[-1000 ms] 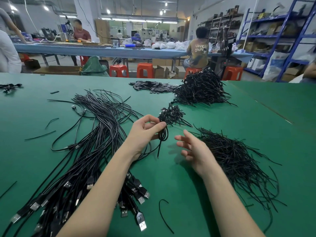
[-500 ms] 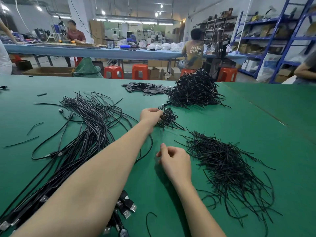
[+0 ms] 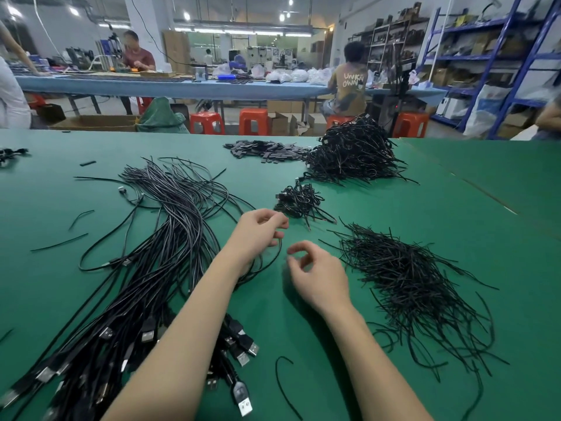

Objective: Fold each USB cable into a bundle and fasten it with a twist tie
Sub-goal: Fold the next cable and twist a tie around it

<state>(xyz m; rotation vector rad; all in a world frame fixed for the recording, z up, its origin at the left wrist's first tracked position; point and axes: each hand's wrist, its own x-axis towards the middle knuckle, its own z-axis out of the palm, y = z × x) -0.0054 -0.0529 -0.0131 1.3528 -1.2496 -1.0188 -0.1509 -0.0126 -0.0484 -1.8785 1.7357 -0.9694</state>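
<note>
Over the green bench (image 3: 394, 208), the left hand (image 3: 258, 232) and right hand (image 3: 318, 275) hover with fingers loosely curled, each grip released, between loose cables (image 3: 170, 238) and twist ties (image 3: 409, 275).

Workshop hall. Long blue table (image 3: 170, 88) across the back; orange stools (image 3: 253, 120) and cardboard boxes (image 3: 94, 122) below it; blue metal shelving (image 3: 498, 59) to its right; ceiling strip lights (image 3: 224, 31) above it.

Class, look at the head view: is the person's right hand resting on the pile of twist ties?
No. The right hand hovers over bare green table, apart from the pile of twist ties to its right.
</note>
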